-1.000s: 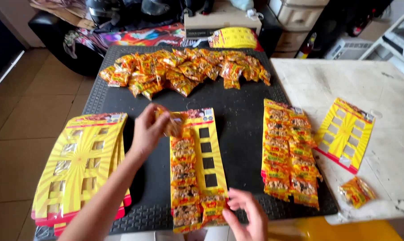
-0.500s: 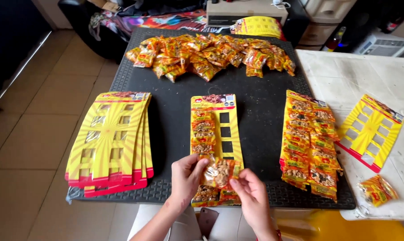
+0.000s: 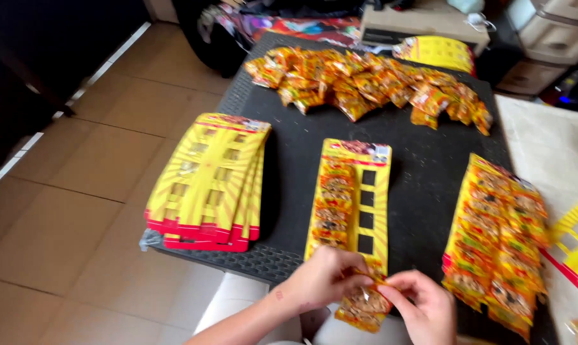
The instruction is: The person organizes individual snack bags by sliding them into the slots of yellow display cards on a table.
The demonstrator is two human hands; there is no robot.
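Black tabletop (image 3: 423, 160). Yellow sunburst cards (image 3: 206, 179) with red edges at nine o'clock. Orange-and-yellow sachets (image 3: 365, 80) heaped at twelve. The packet (image 3: 363, 306) in the hands looks orange, perhaps brown-printed.

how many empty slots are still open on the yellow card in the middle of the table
4, all in the right-hand column of the yellow display card, stacked one above another beside the filled left column of snack packets. The hands cover the card's bottom end, so more may be hidden.
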